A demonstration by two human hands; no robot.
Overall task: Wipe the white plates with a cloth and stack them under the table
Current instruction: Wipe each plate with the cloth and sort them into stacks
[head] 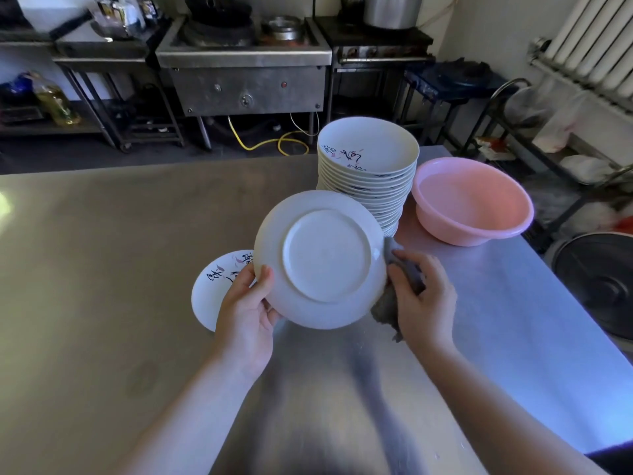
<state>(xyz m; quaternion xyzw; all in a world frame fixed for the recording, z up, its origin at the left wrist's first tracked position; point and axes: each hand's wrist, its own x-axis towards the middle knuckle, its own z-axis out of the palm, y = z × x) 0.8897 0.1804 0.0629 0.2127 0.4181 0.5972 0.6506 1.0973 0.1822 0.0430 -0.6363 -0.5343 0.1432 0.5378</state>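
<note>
My left hand (247,305) grips a white plate (322,258) by its lower left rim, holding it tilted above the table with its underside facing me. My right hand (423,296) holds a grey cloth (387,306) against the plate's right edge. Behind it stands a tall stack of white plates (368,173) with dark and pink markings. One more marked plate (214,289) lies flat on the steel table (102,269), partly hidden by my left hand.
A pink basin (472,200) sits right of the stack near the table's right edge. A steel wok stove (245,60) and racks line the far wall. A dark round fan (599,282) lies on the floor at the right.
</note>
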